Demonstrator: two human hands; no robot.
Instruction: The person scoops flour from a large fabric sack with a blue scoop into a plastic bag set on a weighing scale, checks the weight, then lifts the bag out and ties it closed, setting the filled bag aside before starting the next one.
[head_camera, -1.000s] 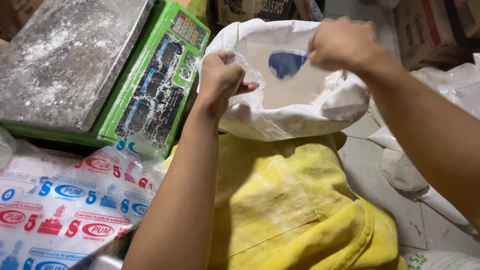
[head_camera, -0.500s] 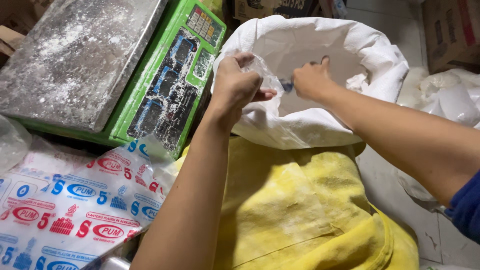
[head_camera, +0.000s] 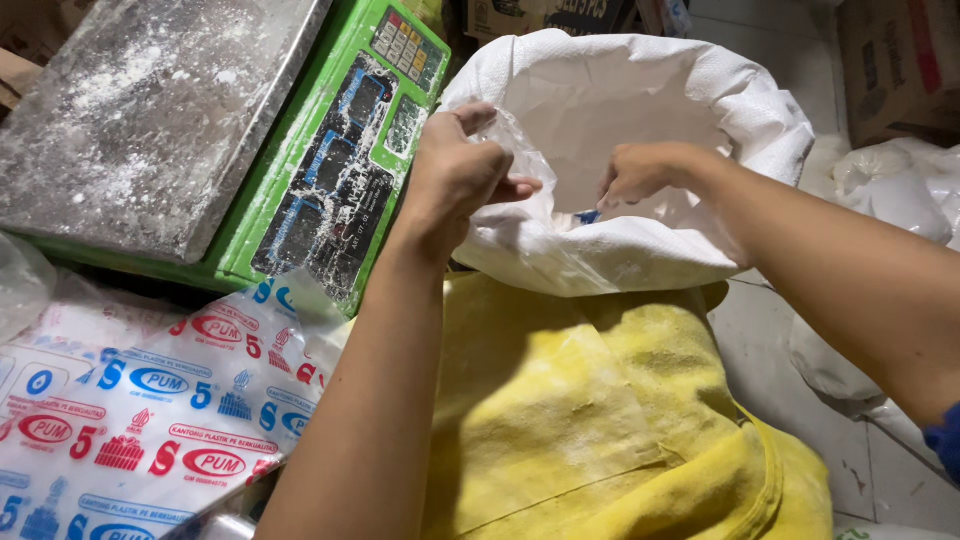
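Observation:
A large white woven sack (head_camera: 700, 110) stands open with its rim rolled down, white powder inside. My left hand (head_camera: 455, 175) pinches the mouth of a thin clear plastic bag (head_camera: 525, 160) at the sack's near rim. My right hand (head_camera: 640, 172) reaches down into the sack, fingers curled around something blue (head_camera: 588, 216) that is mostly hidden, probably a scoop. A yellow cloth (head_camera: 590, 420) covers my lap below the sack.
A green weighing scale (head_camera: 330, 190) with a dusty steel platform (head_camera: 150, 110) sits at the left. Packs of printed plastic bags (head_camera: 150, 410) lie at the lower left. Cardboard boxes (head_camera: 890, 60) and white filled bags (head_camera: 900, 200) stand at the right on a tiled floor.
My right hand has gone from the sack's far rim down into the sack. The left hand keeps its pinch on the clear bag. The view has shifted closer.

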